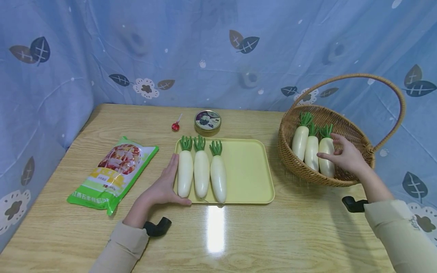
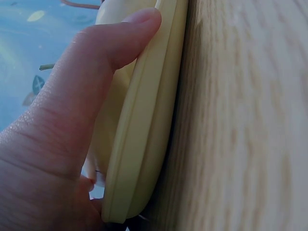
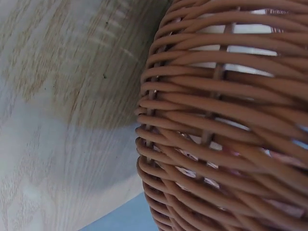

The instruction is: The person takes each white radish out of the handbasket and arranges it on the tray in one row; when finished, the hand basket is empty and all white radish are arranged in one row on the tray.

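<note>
a white radish (image 1: 326, 167) lies in the basket (image 1: 290, 159), right under the right hand (image 1: 345, 156), leafy end pointing away from the person. that hand is spread wide over it, thumb by its left side and fingers up near the greens; whether skin touches it i cannot tell, as the right wrist view shows mainly the outside of the basket. two other radishes (image 1: 300, 142) lie in the basket just left of that thumb. between the hands sits a yellow tray (image 1: 247, 170), with three radishes (image 1: 201, 172) in a row at its left side, close to the left hand (image 1: 166, 190). the left hand is splayed around the tray's near left corner, thumb resting on the near rim and fingers along the left side, steadying more than gripping. the step in hand looks like taking hold of the radish; the next move seems to call for closing thumb and fingers round it and lifting clear of the rim. ahead of the left hand are a lollipop (image 1: 175, 126) and a round tin (image 1: 208, 120); to its left, a green-edged bag (image 1: 110, 170).
</note>
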`<state>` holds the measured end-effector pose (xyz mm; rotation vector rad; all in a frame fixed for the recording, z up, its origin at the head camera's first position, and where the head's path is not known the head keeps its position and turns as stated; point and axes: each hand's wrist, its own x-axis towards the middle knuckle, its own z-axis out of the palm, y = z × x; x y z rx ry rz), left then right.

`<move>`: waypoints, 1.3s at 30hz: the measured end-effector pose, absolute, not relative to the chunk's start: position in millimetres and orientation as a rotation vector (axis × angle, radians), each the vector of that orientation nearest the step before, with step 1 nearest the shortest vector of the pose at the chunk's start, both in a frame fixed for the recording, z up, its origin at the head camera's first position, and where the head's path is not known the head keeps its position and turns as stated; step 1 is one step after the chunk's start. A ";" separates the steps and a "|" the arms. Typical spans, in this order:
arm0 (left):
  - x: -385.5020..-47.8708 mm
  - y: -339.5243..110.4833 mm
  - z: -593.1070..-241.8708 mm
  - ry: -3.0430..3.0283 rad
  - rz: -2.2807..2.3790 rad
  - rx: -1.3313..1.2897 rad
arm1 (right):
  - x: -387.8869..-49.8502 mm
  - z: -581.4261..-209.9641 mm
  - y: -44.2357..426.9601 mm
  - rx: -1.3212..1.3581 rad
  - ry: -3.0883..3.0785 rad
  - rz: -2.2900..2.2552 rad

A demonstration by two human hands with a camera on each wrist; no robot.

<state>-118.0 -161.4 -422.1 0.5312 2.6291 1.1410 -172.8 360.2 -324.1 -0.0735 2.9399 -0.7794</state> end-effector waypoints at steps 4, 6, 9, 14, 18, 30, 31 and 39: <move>-117.6 -161.6 -423.0 2.630 1.146 0.535 | -175.6 -325.5 361.1 -0.083 2.937 -0.757; -117.9 -161.5 -423.7 2.630 1.150 0.538 | -177.0 -326.3 361.8 -0.080 2.922 -0.756; -118.0 -161.5 -423.8 2.632 1.149 0.539 | -179.3 -326.8 363.6 -0.066 2.877 -0.773; -117.9 -161.7 -422.3 2.633 1.145 0.536 | -185.0 -326.4 367.3 -0.032 2.791 -0.785; -118.1 -162.0 -421.3 2.632 1.135 0.524 | -188.3 -326.2 370.1 -0.007 2.721 -0.813; -119.3 -161.2 -422.2 2.635 1.145 0.534 | -192.1 -326.1 374.1 -0.019 2.512 -0.929; -119.2 -161.2 -421.9 2.635 1.145 0.534 | -192.3 -326.0 374.2 -0.017 2.504 -0.935; -118.8 -162.4 -423.4 2.641 1.174 0.545 | -193.0 -328.4 376.1 -0.006 2.431 -1.080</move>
